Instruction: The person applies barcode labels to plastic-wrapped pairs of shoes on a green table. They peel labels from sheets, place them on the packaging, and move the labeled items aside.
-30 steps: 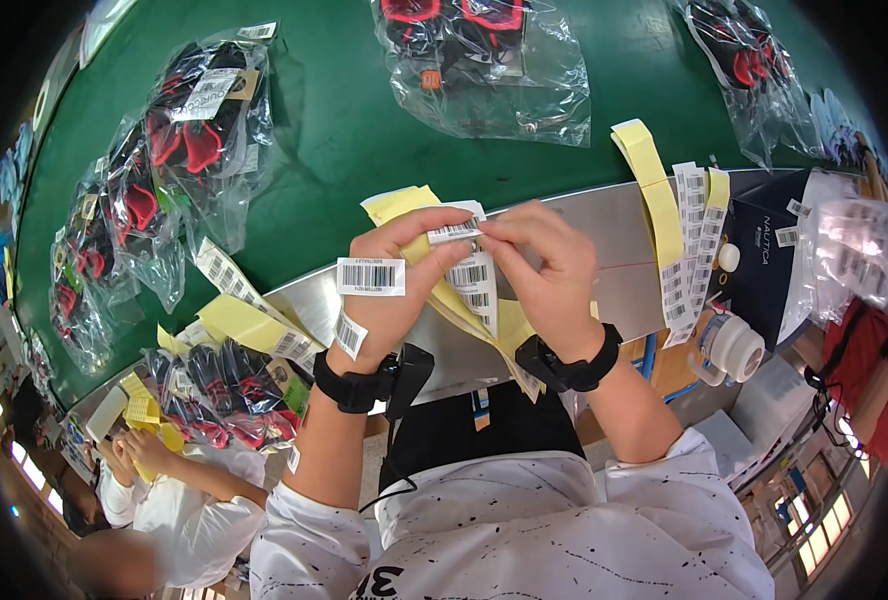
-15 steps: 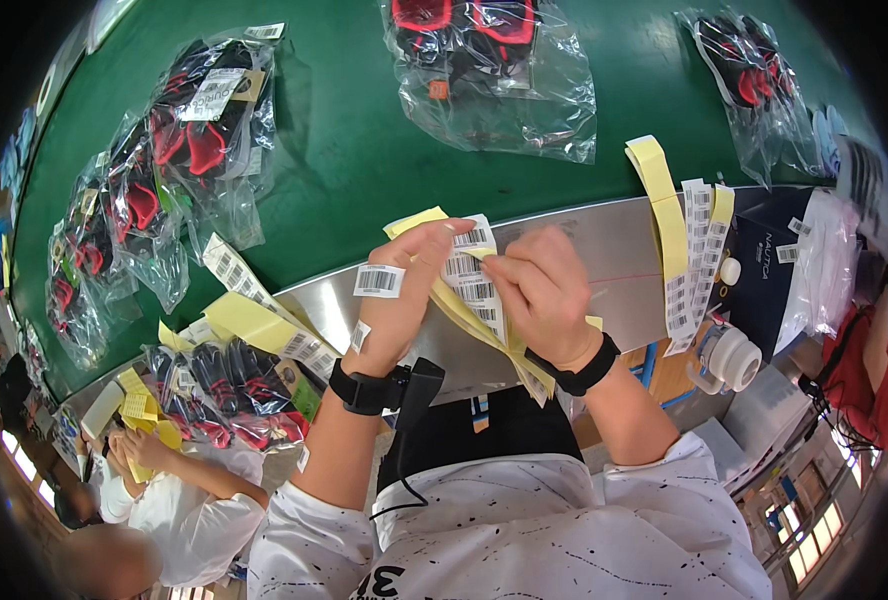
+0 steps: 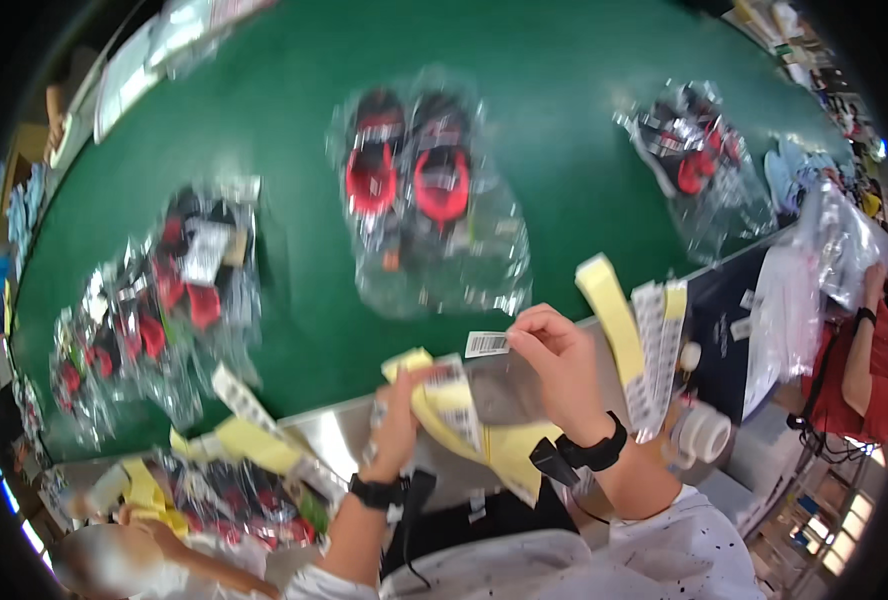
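My right hand [image 3: 564,372] pinches one small white barcode label [image 3: 485,344] by its end, with the label pointing left over the table's near edge. Lower and to the left, my left hand [image 3: 396,428] is closed on a strip of barcode labels [image 3: 452,400] with yellow backing paper, which hangs folded in front of my body. Beyond the loose label lies a pair of black and red shoes [image 3: 439,185] in a clear plastic bag [image 3: 434,285]. Motion smears the left hand's fingers a little; the stickers on the back of that hand are blurred.
More bagged shoes lie at the left [image 3: 199,290] and far right [image 3: 699,165] of the green table [image 3: 554,120]. Label strips [image 3: 649,345] hang over the metal edge, near a white bottle [image 3: 702,432]. A co-worker sits at lower left; another person's arm [image 3: 861,360] shows at right.
My right hand has come away from the strip with one label and moved up toward the bagged shoes. The left hand keeps the strip. The view has shifted, showing more of the table.
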{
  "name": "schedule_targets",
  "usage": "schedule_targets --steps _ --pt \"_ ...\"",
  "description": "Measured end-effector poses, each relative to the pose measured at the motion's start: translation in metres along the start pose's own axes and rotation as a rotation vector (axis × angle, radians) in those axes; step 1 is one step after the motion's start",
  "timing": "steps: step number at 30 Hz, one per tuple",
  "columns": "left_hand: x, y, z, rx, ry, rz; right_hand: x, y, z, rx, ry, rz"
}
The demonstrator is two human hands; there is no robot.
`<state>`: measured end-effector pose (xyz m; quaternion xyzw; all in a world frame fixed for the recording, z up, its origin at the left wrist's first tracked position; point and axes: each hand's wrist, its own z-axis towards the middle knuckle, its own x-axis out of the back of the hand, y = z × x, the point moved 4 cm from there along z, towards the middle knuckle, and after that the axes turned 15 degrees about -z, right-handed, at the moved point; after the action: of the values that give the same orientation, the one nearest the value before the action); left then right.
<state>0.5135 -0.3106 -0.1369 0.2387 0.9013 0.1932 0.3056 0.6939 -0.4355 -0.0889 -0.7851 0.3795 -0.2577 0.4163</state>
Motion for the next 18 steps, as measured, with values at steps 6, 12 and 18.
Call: schedule_targets --steps 6,12,18 --pt "-0.035 -0.001 0.006 0.026 0.028 0.013 0.055 -0.061 0.170 0.109 0.009 0.213" --pt "-0.071 0.012 0.008 0.002 0.050 0.201 0.039 -0.054 0.328 -0.181 -0.290 0.118" --pt "-0.076 0.009 0.015 -0.005 0.107 0.281 0.001 -0.042 0.358 -0.316 -0.574 0.137"
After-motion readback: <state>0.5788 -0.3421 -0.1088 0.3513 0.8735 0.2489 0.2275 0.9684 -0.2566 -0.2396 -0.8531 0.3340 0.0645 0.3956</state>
